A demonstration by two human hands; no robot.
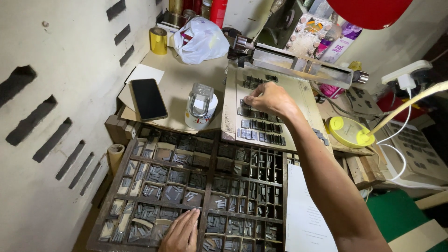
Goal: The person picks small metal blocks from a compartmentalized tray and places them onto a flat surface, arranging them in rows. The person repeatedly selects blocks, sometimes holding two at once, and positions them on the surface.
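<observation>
Beside the type tray (116, 184): phone (148, 99), tin (200, 106).

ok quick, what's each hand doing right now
Left hand: open, resting flat on the type tray, holding nothing.
Right hand: fingers pinched at a type piece on the slanted board.

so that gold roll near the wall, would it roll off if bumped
Probably not as it stands: the gold roll sits upright on its flat end. Knocked onto its side, its round shape would likely roll. Its shiny surface may be slippery.
</observation>
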